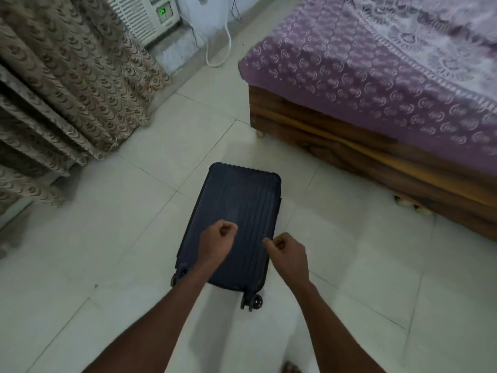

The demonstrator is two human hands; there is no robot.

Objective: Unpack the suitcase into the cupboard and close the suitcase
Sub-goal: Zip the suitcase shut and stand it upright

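Note:
A dark blue ribbed hard-shell suitcase [236,203] lies flat and closed on the tiled floor, its wheels [254,301] pointing toward me. My left hand [216,242] hovers over its near left part with the fingers curled into a loose fist, holding nothing. My right hand [289,254] hangs over the near right edge, fingers also curled in, empty. Whether either hand touches the shell I cannot tell. No cupboard is in view.
A wooden bed [363,146] with a purple patterned cover [376,63] stands at the right. Brown patterned curtains [67,84] hang at the left. A white appliance with a green display [150,14] and a white cable [223,49] are at the back. My bare foot [290,367] shows below.

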